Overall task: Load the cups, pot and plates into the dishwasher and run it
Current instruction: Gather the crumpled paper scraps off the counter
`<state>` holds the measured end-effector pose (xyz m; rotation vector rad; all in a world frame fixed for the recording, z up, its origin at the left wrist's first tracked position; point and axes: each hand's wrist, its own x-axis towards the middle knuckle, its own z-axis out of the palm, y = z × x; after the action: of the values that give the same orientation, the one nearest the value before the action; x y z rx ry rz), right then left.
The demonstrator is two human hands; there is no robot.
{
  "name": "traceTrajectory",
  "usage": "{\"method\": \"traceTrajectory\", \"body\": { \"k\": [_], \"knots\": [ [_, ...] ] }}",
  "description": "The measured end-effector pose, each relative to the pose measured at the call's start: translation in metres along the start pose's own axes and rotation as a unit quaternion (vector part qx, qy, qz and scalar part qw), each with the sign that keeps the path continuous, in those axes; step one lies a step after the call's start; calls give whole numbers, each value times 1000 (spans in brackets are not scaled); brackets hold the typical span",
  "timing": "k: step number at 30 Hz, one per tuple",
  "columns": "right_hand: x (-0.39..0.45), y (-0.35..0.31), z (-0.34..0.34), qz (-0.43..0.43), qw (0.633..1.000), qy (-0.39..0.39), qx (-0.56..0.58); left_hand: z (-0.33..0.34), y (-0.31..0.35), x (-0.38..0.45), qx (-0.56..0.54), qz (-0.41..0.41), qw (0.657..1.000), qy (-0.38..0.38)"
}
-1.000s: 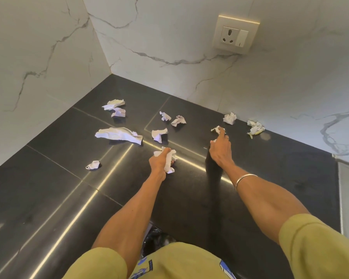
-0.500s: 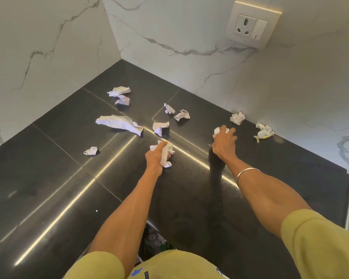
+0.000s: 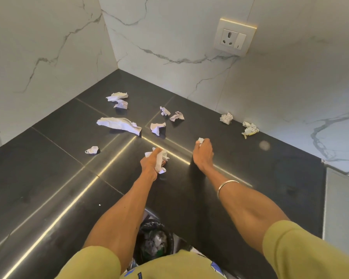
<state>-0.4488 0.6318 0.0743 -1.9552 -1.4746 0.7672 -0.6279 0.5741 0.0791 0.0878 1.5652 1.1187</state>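
On a glossy black surface [image 3: 48, 188] set into a corner of white marble-look walls, a person in a yellow-green shirt reaches forward with both bare arms among scattered scraps of crumpled white paper. The left hand [image 3: 151, 164] is curled round a bunched wad of paper [image 3: 161, 158], its loose ends sticking out above and below the fist. The right hand [image 3: 203, 153], a thin metal bangle [image 3: 227, 185] on its wrist, pinches a small paper scrap [image 3: 200, 140] at the fingertips, knuckles up, just above or on the surface; which one the view does not settle.

Further back lie more scraps: a long twisted piece [image 3: 119, 125], a pair near the left wall [image 3: 118, 99], three small ones near the middle seam [image 3: 165, 119], a small ball [image 3: 92, 150] off to the left, and two close to the right-hand wall [image 3: 239, 123]. A wall socket with a switch [image 3: 234, 37] sits above them.

Below the near edge of the surface, between the person's arms, a dark bin lined with a black bag [image 3: 153, 238] holds what appears to be more paper waste. The cups, pot, plates and dishwasher are nowhere in the picture.
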Motion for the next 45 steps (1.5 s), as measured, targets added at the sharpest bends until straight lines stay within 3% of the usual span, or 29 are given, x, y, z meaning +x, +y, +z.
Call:
{"method": "traceTrajectory", "body": {
  "k": [5,12,19,31,34,37,41,45],
  "knots": [
    [-61,-20,24,61,991,-28,117,-29,-8,-18,-8,2,1000,-23],
    [-138,-39,68,143,946,-65,284,-82,-17,-47,-43,-8,998,-44],
    [-223,-43,94,113,972,-29,205,-129,-50,-73,-38,-12,999,-30],
    [-290,-18,88,143,958,-52,244,-167,-94,-107,-72,-23,997,1],
    [-297,-8,79,151,963,-57,215,-163,-116,-97,-84,-36,995,-34],
    [-302,8,72,156,963,-74,208,-160,-147,-73,-84,-42,995,15],
    [-313,31,67,159,958,-106,213,-159,-159,-117,-90,-58,993,47],
    [-321,57,78,206,945,-145,209,-164,-193,-107,-107,-84,987,80]
  ]
}}
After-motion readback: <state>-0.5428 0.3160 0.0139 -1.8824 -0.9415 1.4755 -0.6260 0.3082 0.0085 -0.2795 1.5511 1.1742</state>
